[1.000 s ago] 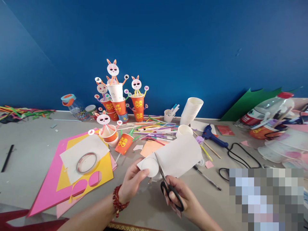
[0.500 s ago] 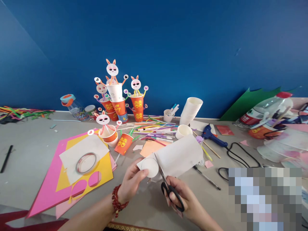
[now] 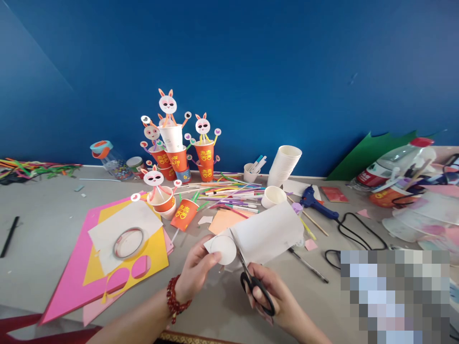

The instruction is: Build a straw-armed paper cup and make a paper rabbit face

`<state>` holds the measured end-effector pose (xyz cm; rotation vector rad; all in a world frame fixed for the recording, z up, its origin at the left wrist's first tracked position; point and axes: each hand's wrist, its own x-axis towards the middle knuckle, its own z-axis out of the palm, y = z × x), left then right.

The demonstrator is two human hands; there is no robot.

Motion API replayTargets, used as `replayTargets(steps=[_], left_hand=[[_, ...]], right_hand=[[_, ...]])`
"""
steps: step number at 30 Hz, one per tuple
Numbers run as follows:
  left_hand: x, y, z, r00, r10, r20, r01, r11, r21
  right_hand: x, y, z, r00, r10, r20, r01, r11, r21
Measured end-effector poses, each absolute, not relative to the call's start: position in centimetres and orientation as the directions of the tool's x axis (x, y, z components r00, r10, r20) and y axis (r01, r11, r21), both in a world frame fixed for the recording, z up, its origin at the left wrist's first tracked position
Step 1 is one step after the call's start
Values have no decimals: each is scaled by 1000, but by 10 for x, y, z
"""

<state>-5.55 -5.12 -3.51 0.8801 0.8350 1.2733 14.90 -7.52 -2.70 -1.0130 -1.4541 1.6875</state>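
Observation:
A sheet of white paper (image 3: 270,231) is pinched at its left end by my left hand (image 3: 199,267), thumb on top. Under that thumb a white round disc (image 3: 225,250) shows, with a drawn circle line curving beside it. My right hand (image 3: 267,289) grips black-handled scissors (image 3: 256,286), fingers through the loops. Their blades (image 3: 238,246) lie against the paper just right of the disc, pointing away from me. A red bead bracelet (image 3: 175,296) circles my left wrist.
Left lie pink and yellow sheets (image 3: 163,248) with a tape roll (image 3: 115,246). Behind stand rabbit-faced paper cups (image 3: 206,155), scattered markers (image 3: 236,193) and stacked white cups (image 3: 283,167). A blue glue gun (image 3: 317,203) and black pen (image 3: 311,267) are at right.
Almost nothing differs. Both hands, the scissors and the paper keep nearly the same positions; the paper's right part may have shifted very slightly.

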Motion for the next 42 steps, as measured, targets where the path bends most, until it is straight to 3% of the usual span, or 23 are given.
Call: replayTargets(steps=[9, 16, 29, 42], left_hand=[[-54, -50, -32, 80, 996, -49, -447, 80, 891], [-47, -50, -23, -22, 998, -54, -490, 37, 871], [-47, -53, -40, 3, 1000, -29, -349, 29, 937], [-54, -52, -29, -38, 999, -8, -274, -2, 962]], right_hand=[[147, -75, -32, -481, 868, -124, -31, -158, -987], [127, -83, -40, -510, 847, -151, -211, -293, -932], [95, -91, -56, -471, 875, -110, -382, -314, -869], [99, -92, -34, -561, 827, -41, -356, -286, -889]])
